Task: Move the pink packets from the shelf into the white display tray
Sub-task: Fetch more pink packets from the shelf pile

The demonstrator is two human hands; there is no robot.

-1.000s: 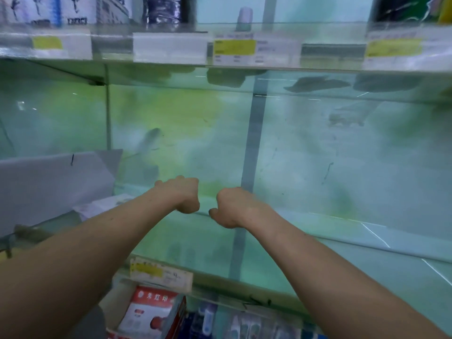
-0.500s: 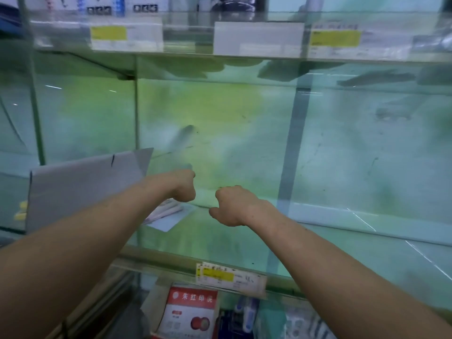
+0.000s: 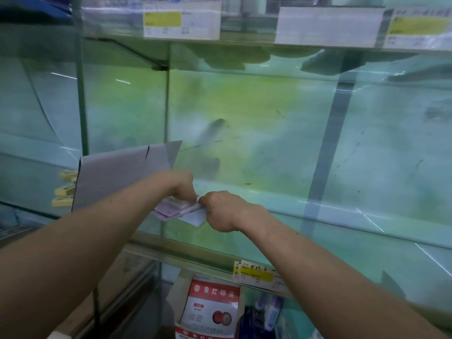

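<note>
A small stack of pink packets (image 3: 168, 210) lies on the glass shelf (image 3: 318, 228), just right of a grey-white cardboard panel (image 3: 117, 170) that may be the display tray's wall. My left hand (image 3: 182, 185) comes down on the stack from above, its fingers curled onto the packets. My right hand (image 3: 223, 209) pinches the stack's right edge, where a pale blue-white packet (image 3: 195, 217) sticks out underneath. The fingertips of both hands are hidden behind the knuckles.
Yellow clips (image 3: 63, 192) sit to the left of the cardboard panel. Price labels (image 3: 256, 274) hang on the shelf's front edge, and a red-and-white ink pad box (image 3: 211, 309) stands on the shelf below. More labels (image 3: 181, 20) line the shelf above.
The view has swung left and both hands have moved down onto the pink packets, which they now hold; earlier both fists hovered above the shelf holding nothing.
</note>
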